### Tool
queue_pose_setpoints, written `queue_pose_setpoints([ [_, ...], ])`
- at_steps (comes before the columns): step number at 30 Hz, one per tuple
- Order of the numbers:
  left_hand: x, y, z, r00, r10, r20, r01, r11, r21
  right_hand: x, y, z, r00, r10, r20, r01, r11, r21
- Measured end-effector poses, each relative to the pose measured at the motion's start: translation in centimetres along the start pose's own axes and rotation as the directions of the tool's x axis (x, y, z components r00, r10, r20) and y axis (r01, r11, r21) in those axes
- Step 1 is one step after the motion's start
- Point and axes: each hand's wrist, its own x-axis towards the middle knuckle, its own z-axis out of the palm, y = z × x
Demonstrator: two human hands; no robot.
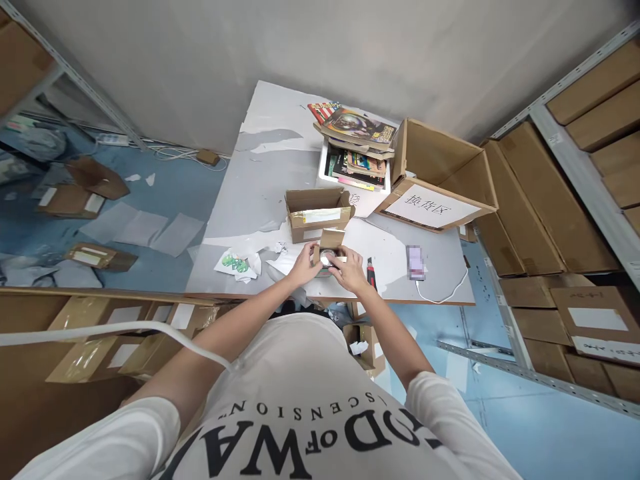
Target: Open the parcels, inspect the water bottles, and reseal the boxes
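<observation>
Near the table's front edge, a small cardboard box (pixel 333 237) stands with its lid flap raised. Inside it shows a round, shiny silver-and-dark object (pixel 327 258) that I cannot identify. My left hand (pixel 305 268) grips the box's left side. On the other side, my right hand (pixel 351 270) is closed around the box, its thumb reaching over the round object. Just behind is a larger open cardboard box (pixel 320 217) with a white label. A red-and-black utility knife (pixel 371 273) lies right of my right hand.
Books and magazines (pixel 357 130) are piled in a white bin (pixel 325 179) at the back. Beside them a big open carton (pixel 440 193) tilts. A phone (pixel 415 262) with a cable lies right; crumpled paper with green print (pixel 235 263) lies left. Shelves of cartons (pixel 590 313) flank the table.
</observation>
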Motion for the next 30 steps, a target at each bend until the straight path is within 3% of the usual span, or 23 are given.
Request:
queue_pose_setpoints([
  [3,-1.5,0.1,0.3,0.993,0.096,-0.071,-0.088,0.989,0.115,-0.8,0.1,1.0,0.998,0.045,-0.042,-0.041,0.995,0.09],
  [6,-2.1,0.2,0.1,0.978,0.208,0.031,-0.209,0.939,0.272,-1.2,-0.2,2.2,0.966,0.146,-0.212,-0.075,0.949,0.307],
  [8,-1.9,0.3,-0.3,0.968,0.227,0.105,-0.249,0.906,0.343,-1.0,-0.7,2.7,0.86,0.355,-0.366,-0.138,0.853,0.503],
  [10,-1.6,0.4,-0.9,0.968,0.209,0.137,-0.247,0.889,0.385,-0.6,-1.1,2.8,0.748,0.536,-0.391,-0.158,0.717,0.679],
  [11,-1.4,0.5,-1.1,0.97,0.199,0.141,-0.239,0.887,0.395,-0.4,-1.2,2.7,0.749,0.555,-0.362,-0.138,0.665,0.734],
  [13,-1.2,0.7,-1.5,0.971,0.19,0.142,-0.232,0.886,0.401,0.1,-1.3,2.1,0.846,0.447,-0.291,-0.066,0.63,0.774],
  [15,-1.2,0.8,-1.6,0.97,0.2,0.136,-0.238,0.883,0.405,0.4,-1.1,1.7,0.94,0.244,-0.238,0.021,0.656,0.755],
  [17,-1.3,0.7,-1.6,0.965,0.224,0.138,-0.262,0.871,0.417,0.7,-0.8,1.5,0.977,0.079,-0.199,0.088,0.698,0.711],
  [19,-1.4,0.5,-1.5,0.955,0.252,0.159,-0.297,0.847,0.44,1.1,-0.4,1.6,0.978,0.026,-0.205,0.115,0.757,0.643],
  [22,-1.4,0.0,-1.3,0.938,0.29,0.19,-0.347,0.798,0.493,2.0,0.5,1.6,0.933,0.145,-0.329,0.043,0.863,0.503],
  [24,-1.4,-0.2,-1.2,0.927,0.319,0.198,-0.376,0.774,0.509,2.9,1.2,1.2,0.924,0.137,-0.358,0.031,0.904,0.426],
  [27,-1.1,-0.3,-1.5,0.927,0.332,0.174,-0.374,0.78,0.502,3.8,2.0,0.2,0.966,-0.094,-0.24,0.186,0.9,0.394],
  [30,-0.6,0.0,-1.9,0.947,0.299,0.118,-0.318,0.82,0.476,3.6,2.4,-0.3,0.947,-0.289,-0.139,0.32,0.873,0.368],
])
